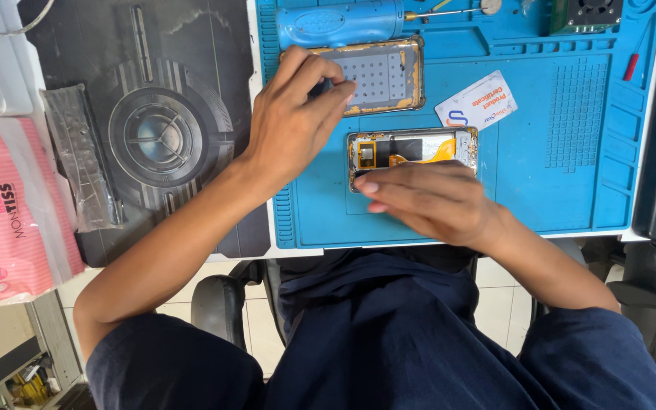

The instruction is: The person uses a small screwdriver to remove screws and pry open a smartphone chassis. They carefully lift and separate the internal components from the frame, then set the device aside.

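My left hand (294, 114) pinched a small dark tool tip against the detached back cover (377, 76), just above the opened phone (411, 152). My right hand (430, 201) lay flat, fingers pressed together, on the phone's lower edge, apparently steadying it on the blue mat (540, 190). A white card (476, 101) lay right of the cover.

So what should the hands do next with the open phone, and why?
Probably lift the right hand a little off the opened phone, since it covers the lower half. The left hand pinches something small and dark above the back cover.
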